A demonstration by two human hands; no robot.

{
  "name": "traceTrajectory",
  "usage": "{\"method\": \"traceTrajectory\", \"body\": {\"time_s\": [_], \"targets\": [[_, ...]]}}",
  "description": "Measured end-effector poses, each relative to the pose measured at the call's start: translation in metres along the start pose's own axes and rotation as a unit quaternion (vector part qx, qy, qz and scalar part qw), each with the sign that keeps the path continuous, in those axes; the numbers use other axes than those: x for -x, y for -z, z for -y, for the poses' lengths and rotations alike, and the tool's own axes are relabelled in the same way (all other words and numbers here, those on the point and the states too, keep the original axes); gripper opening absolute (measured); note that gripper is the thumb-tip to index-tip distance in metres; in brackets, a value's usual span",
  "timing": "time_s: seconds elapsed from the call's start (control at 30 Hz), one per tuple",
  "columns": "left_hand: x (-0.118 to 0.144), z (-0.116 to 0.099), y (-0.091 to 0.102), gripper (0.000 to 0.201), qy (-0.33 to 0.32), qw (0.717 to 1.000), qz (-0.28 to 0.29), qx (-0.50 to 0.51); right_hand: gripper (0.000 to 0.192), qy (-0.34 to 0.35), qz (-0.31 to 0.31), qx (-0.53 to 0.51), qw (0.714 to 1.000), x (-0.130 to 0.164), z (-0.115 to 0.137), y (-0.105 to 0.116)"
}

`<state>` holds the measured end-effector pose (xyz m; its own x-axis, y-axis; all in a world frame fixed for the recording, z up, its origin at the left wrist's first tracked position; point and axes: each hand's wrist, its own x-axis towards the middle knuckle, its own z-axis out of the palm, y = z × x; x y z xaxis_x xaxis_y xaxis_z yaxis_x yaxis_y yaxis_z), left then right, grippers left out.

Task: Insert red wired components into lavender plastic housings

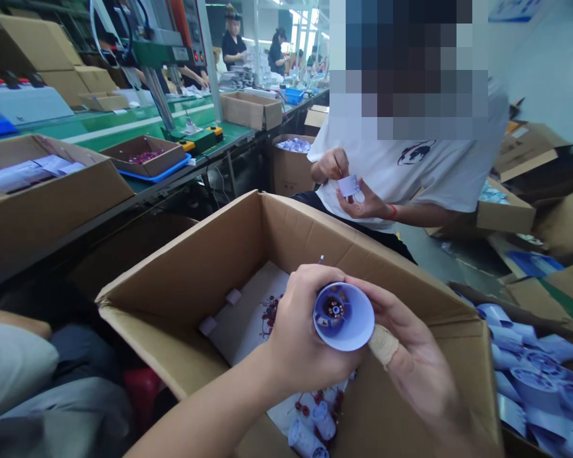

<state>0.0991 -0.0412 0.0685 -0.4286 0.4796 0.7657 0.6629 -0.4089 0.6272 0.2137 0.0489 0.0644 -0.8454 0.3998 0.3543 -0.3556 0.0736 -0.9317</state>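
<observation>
A white plastic cup-shaped housing [360,324] is held between both my hands, its wide opening facing up toward me. Copper-coloured parts show deep inside it. My left hand [291,331] wraps around its left side, fingers closed. From the right, my right hand [413,350] grips it with the thumb at the rim; that thumb has a beige bandage [383,346]. Beneath my hands is an open cardboard box [205,254]. Inside lie a white board [241,331], small dark-red parts with thin wires [270,315] and white cylindrical pieces [307,439].
Facing me, a person in a white shirt [410,165] holds a white plastic piece [348,186]. Many white housings [535,381] are heaped at the right. A green workbench [210,149] with cartons and a press [157,57] runs along the left. Another person's sleeve [16,362] is at lower left.
</observation>
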Motion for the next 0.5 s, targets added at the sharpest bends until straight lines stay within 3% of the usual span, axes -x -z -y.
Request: {"method": "traceTrajectory", "body": {"time_s": [0.23,0.5], "targets": [[0.0,0.008,-0.006,0.052,0.034,0.998,-0.012,0.048,0.037,0.006,0.002,0.013,1.0,-0.004,-0.007,0.003],[0.002,0.019,-0.007,0.054,0.021,0.994,0.002,0.105,0.037,0.02,0.003,0.026,0.999,-0.006,-0.013,0.003]]}}
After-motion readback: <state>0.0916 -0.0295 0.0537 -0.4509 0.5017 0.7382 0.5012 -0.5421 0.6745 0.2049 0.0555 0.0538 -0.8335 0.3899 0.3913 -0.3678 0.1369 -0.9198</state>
